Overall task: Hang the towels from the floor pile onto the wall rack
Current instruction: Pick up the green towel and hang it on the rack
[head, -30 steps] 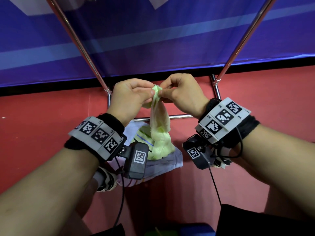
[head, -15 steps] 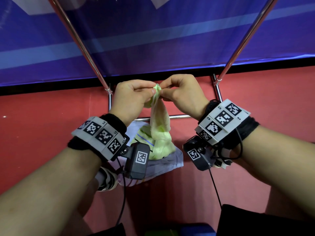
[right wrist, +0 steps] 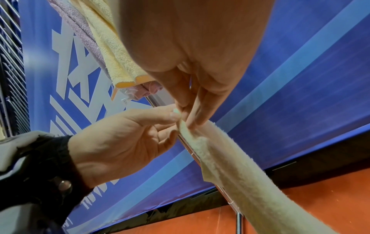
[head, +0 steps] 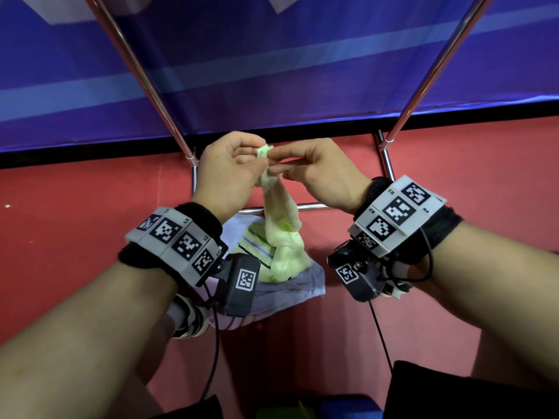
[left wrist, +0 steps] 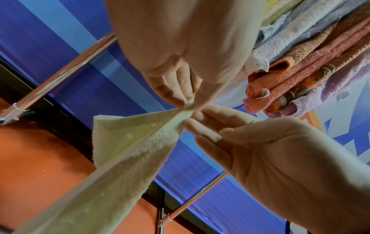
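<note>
The left hand [head: 225,170] and the right hand [head: 322,173] both pinch the top corner of a pale green terry towel [head: 279,225] above the floor pile [head: 290,285].

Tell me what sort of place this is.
Probably a staged recording area, not a home: a printed blue banner backs a metal rack on a red floor, with towels hung above.

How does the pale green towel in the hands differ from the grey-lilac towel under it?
The pale green towel is lifted by a corner, pinched by the left hand and right hand; the grey-lilac towel lies untouched on the red floor. The green one hangs bunched and narrow; the grey-lilac one lies spread out. Neither is on the rack yet.
</note>
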`<state>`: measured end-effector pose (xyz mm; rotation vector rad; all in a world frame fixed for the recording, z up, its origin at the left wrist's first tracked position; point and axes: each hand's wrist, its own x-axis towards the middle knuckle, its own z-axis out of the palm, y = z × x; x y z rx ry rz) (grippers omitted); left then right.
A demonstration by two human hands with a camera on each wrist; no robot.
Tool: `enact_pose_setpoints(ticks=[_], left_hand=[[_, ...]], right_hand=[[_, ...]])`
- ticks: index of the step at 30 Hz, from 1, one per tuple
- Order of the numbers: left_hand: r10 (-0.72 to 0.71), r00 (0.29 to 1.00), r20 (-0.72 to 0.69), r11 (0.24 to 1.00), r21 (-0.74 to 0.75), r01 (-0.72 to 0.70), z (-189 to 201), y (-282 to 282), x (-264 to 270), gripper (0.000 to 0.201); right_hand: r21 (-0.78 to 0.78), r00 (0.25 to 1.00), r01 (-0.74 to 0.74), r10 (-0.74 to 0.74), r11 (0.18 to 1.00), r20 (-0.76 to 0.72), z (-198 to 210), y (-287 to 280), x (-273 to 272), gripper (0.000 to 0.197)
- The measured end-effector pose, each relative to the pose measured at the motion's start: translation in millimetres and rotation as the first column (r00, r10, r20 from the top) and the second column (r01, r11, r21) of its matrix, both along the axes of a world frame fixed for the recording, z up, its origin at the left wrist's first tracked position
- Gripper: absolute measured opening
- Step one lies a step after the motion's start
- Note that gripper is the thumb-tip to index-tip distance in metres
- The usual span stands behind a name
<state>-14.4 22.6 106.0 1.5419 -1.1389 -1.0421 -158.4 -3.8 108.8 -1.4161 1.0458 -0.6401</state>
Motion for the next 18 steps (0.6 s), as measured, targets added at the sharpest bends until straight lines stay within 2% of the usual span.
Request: enact_pose_setpoints(ticks=[3, 7, 11, 14, 18], left_hand=[[0.002, 0.999, 0.046, 1.000, -0.023, -0.001, -1.7, -1.0, 0.9, 0.030], [-0.053, 0.997, 0.050, 0.999, -0.002, 0.053, -2.2, -0.7, -0.6, 0.032], [-0.147, 0.988, 0.053, 0.989, -0.011, 0.148, -2.9, 2.8, -2.0, 0.035], [-0.199, 0.979, 0.041, 0.979, -0.040, 0.200, -0.3, 2.3, 0.4, 0.039], [-0.258, 0.965, 0.054, 0.963, -0.069, 0.261, 4.8, 2.9, 4.0, 0.041]], right_hand=[[-0.016, 1.000, -0.008, 0.008, 1.000, -0.024, -0.6, -2.0, 0.2, 0.033], [-0.124, 0.984, 0.168, -0.174, 0.978, -0.042, -4.6, -11.3, -1.7, 0.045], [-0.127, 0.987, -0.003, -0.017, 0.992, -0.162, -6.1, -13.9, -6.8, 0.078], [-0.114, 0.969, -0.134, 0.106, 0.984, -0.224, -7.8, -14.6, -9.4, 0.086], [-0.122, 0.957, -0.160, 0.123, 0.980, -0.262, -13.3, -15.1, -9.2, 0.084]])
